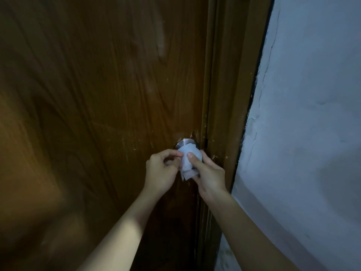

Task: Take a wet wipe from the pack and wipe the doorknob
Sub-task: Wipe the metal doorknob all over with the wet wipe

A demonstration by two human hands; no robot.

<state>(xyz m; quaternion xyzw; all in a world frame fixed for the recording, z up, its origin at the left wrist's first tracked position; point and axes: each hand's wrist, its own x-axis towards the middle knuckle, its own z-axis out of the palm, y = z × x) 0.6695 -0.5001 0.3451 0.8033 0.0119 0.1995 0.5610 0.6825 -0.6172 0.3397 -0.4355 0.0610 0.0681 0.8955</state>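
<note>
Both hands at the doorknob (185, 144), wet wipe (188, 162) wrapped over it.

Right hand (210, 174) cupped round the wipe-covered knob, thumb pressed flat on the front; left hand (161, 171) pinching the wipe's left edge with curled fingers. Knob set close to the door (97, 94) edge, frame (228, 94) just beside, pale wall (302, 114) beyond; open wood to the left. Knob axis apparently pointing out from the door; wipe's loose tail hanging downward.
</note>
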